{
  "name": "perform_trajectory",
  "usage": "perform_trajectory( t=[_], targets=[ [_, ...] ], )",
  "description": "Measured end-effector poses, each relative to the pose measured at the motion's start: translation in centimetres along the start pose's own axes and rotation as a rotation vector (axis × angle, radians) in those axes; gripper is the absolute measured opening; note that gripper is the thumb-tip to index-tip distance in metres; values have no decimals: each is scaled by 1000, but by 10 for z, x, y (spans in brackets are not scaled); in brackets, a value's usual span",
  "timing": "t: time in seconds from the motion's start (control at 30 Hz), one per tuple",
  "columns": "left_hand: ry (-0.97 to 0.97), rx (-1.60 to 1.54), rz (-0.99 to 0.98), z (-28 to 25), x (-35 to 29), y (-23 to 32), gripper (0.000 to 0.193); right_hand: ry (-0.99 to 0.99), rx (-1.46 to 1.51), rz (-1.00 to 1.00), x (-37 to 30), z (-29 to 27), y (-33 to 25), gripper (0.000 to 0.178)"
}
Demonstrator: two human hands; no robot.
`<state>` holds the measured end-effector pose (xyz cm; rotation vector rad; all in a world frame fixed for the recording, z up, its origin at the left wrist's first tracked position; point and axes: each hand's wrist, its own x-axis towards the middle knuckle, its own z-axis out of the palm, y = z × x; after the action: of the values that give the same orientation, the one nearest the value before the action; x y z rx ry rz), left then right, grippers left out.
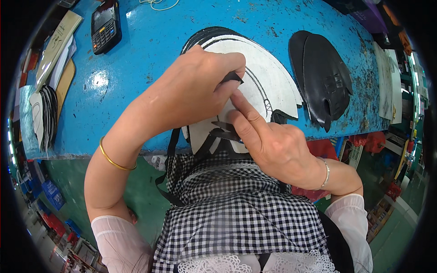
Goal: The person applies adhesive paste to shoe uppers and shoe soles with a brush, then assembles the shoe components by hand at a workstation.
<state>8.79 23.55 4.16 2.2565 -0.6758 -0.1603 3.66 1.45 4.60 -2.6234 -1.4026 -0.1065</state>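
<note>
- The left hand (200, 84) is above the middle of the tabletop (150, 59), its fingers curled and pinching a small black strip (233, 78) between thumb and index finger.
- The black strip sits over a stack of white pieces (275, 75) with black edges; the top one carries a curved, dark stitched line.
- The right hand (282, 145) is just beside the left, nearer the tabletop's front edge; its index finger points up to the left thumb, and the rest bend inward.
- A narrow dark piece (224, 133) shows by the right hand's bent fingers; whether they grip it, I cannot tell.
- To the right, well apart from both hands, overlapping black pieces (321, 77) lie on the tabletop.
- At the far left stands a handheld keypad device (104, 28), with papers (61, 45) beyond it and another stack of black and white pieces (43, 118) below them.
- A black-and-white checked apron (246, 218) covers the person's lap.
</note>
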Motion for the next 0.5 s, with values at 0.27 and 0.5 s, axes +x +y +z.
perform_trajectory(
  t=[0.27,0.5],
  targets=[
    [30,-20,-32,1,-3,4,7,30,-78,-91,-28,-3,-3,40],
    [71,-744,-267,-31,-12,-11,14,-72,742,420,-4,-27,40,23]
  ],
)
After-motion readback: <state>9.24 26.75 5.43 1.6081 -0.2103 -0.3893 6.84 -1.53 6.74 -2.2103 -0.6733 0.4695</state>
